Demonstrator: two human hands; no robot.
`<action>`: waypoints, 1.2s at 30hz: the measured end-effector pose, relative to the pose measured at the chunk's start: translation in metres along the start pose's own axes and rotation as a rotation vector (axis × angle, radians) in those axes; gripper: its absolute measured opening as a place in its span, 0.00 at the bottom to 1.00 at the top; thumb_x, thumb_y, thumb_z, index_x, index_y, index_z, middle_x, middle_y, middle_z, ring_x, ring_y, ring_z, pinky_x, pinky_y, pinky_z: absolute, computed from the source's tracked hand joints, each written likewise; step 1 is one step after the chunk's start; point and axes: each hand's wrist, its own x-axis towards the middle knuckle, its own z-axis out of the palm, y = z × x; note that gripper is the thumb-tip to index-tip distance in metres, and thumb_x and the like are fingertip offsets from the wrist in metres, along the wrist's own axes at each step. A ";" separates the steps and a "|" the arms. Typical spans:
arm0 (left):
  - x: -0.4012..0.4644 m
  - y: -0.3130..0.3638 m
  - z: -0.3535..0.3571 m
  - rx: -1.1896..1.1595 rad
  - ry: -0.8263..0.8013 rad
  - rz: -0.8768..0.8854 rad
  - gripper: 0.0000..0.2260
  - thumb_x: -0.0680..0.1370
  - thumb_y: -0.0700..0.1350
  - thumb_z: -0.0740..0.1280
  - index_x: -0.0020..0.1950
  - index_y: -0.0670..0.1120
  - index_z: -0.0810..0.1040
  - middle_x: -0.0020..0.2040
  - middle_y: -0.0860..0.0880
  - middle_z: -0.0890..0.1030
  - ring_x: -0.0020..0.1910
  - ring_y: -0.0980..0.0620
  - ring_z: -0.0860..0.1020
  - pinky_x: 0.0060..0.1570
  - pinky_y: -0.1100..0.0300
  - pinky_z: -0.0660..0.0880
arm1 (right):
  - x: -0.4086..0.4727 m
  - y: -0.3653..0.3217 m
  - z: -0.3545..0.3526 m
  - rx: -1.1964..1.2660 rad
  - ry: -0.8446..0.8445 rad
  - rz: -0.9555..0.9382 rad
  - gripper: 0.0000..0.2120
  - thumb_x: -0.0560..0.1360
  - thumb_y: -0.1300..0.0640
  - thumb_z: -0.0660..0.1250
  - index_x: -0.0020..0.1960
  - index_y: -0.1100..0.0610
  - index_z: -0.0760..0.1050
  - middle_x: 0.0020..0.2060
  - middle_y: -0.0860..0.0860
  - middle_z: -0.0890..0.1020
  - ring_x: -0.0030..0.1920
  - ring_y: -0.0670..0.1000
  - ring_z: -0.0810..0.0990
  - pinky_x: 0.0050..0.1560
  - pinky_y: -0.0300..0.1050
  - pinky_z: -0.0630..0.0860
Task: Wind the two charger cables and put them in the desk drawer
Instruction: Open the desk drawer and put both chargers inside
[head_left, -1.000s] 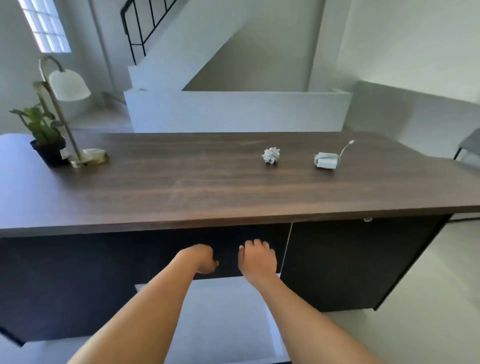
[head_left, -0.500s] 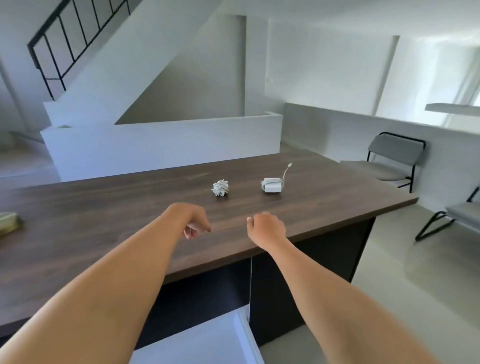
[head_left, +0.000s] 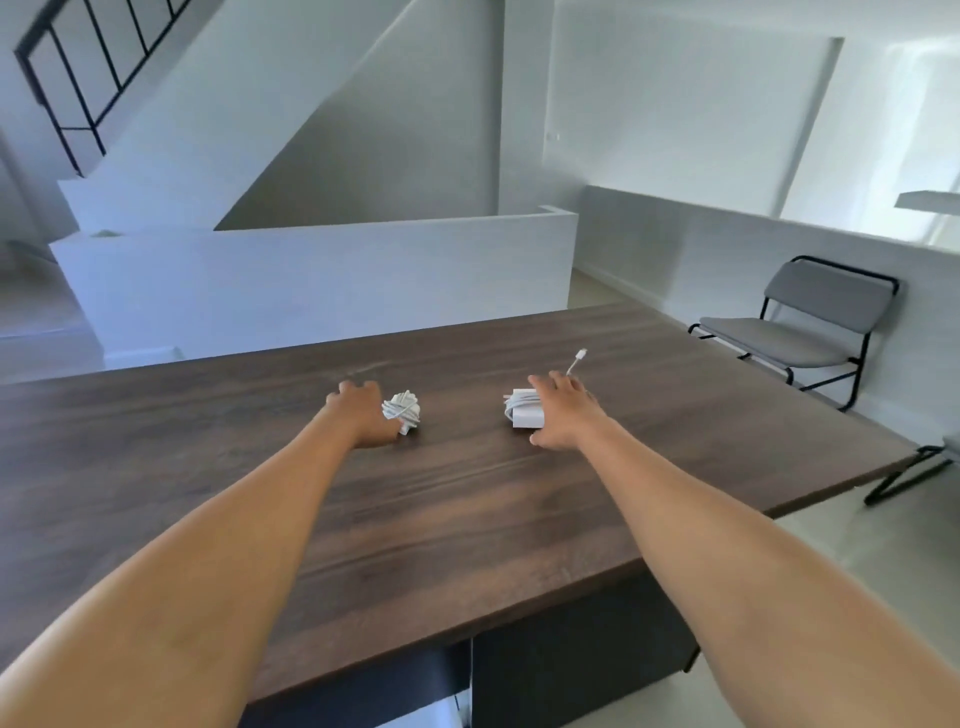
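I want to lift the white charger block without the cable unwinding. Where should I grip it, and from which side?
Grip the charger block across its two flat faces, over the wound cable, coming from above, as the right hand is placed. The wraps would probably stay pinned. Avoid the loose plug end behind it.

Worktop: dark brown wood-grain worktop (head_left: 467, 519), both bare forearms stretched across it.
Left hand: left hand (head_left: 358, 413) just beside the small white wound cable bundle (head_left: 401, 410), thumb side touching it; whether it grips is unclear.
Right hand: right hand (head_left: 563, 410) laid over the white rectangular charger brick wrapped in its cable (head_left: 522, 410), fingers (head_left: 550, 382) spread across its top.
Cable end: white plug tip (head_left: 579, 356) sticks out beyond the right hand.
Background: grey padded chair with black metal frame (head_left: 810, 322) right of the worktop; white stair wall (head_left: 311, 270) behind.
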 end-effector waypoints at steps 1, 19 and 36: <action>0.006 0.002 0.001 -0.016 0.022 -0.012 0.37 0.74 0.58 0.65 0.76 0.44 0.56 0.75 0.37 0.56 0.72 0.35 0.61 0.67 0.47 0.65 | 0.007 0.002 -0.002 -0.013 -0.021 -0.009 0.44 0.70 0.53 0.72 0.77 0.53 0.50 0.77 0.56 0.51 0.77 0.57 0.48 0.74 0.52 0.55; 0.069 0.020 0.040 -0.138 0.031 -0.070 0.20 0.71 0.49 0.67 0.59 0.41 0.72 0.59 0.40 0.75 0.53 0.43 0.77 0.45 0.57 0.71 | 0.090 0.015 0.008 -0.150 -0.192 -0.115 0.23 0.63 0.48 0.76 0.55 0.52 0.75 0.52 0.48 0.81 0.57 0.52 0.76 0.59 0.52 0.64; -0.160 -0.059 0.013 -0.232 0.068 0.012 0.14 0.69 0.49 0.70 0.48 0.40 0.80 0.46 0.44 0.83 0.43 0.48 0.79 0.42 0.57 0.76 | -0.135 -0.086 -0.022 -0.097 -0.164 -0.239 0.21 0.63 0.48 0.75 0.53 0.51 0.76 0.49 0.47 0.81 0.51 0.51 0.77 0.53 0.50 0.65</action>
